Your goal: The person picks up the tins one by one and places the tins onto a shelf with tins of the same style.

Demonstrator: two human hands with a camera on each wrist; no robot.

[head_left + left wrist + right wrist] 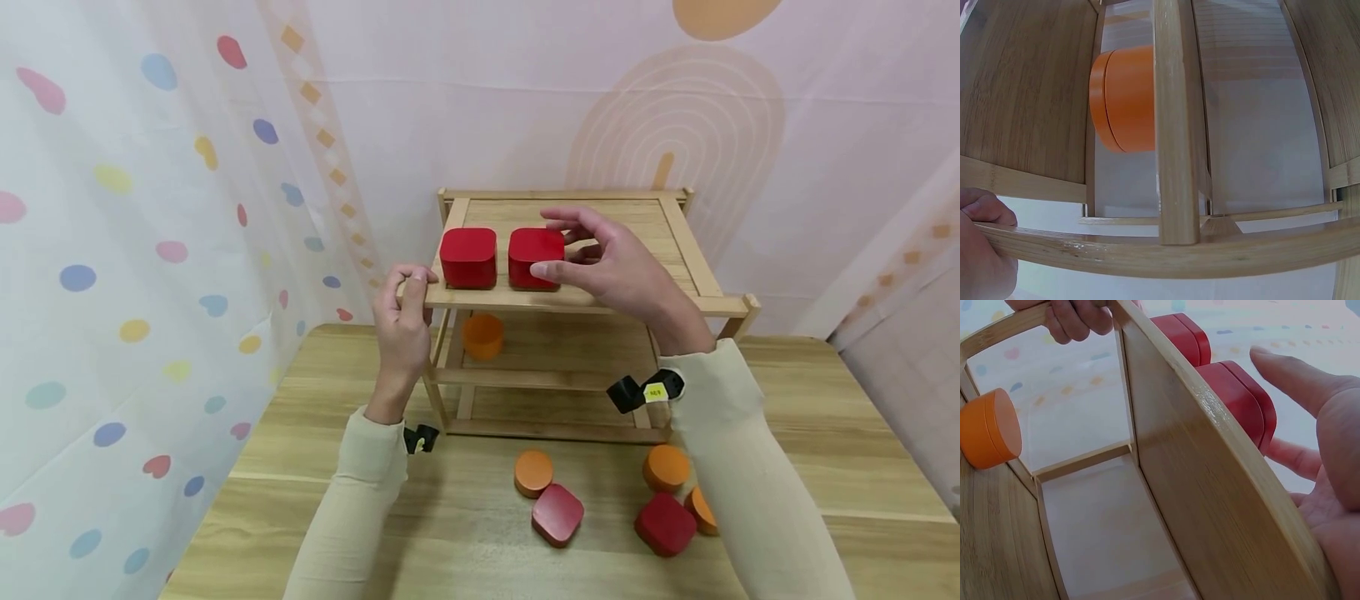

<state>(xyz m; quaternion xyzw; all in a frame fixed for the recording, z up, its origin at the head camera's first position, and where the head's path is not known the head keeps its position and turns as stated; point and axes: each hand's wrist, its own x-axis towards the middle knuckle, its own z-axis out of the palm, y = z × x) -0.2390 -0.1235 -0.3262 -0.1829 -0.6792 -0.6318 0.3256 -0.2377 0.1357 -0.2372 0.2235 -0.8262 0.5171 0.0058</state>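
Two red rounded-square boxes with lids stand side by side on the top board of a wooden shelf rack (592, 304), near its front edge: a left red box (468, 260) and a right red box (534, 260). My left hand (403, 321) grips the rack's front left corner, thumb on top. Around the right red box my right hand (618, 267) is spread, thumb in front and fingers behind. In the right wrist view, its thumb (1291, 378) stands apart from the box. An orange round box (1129, 100) sits on the tier below, at the left.
On the table (300, 433) before the rack lie an orange round box (533, 473), a light-topped red box (557, 514), a darker red box (665, 524) and another orange box (666, 467). One more orange piece (701, 510) is partly behind my right sleeve. A patterned curtain (480, 100) hangs behind.
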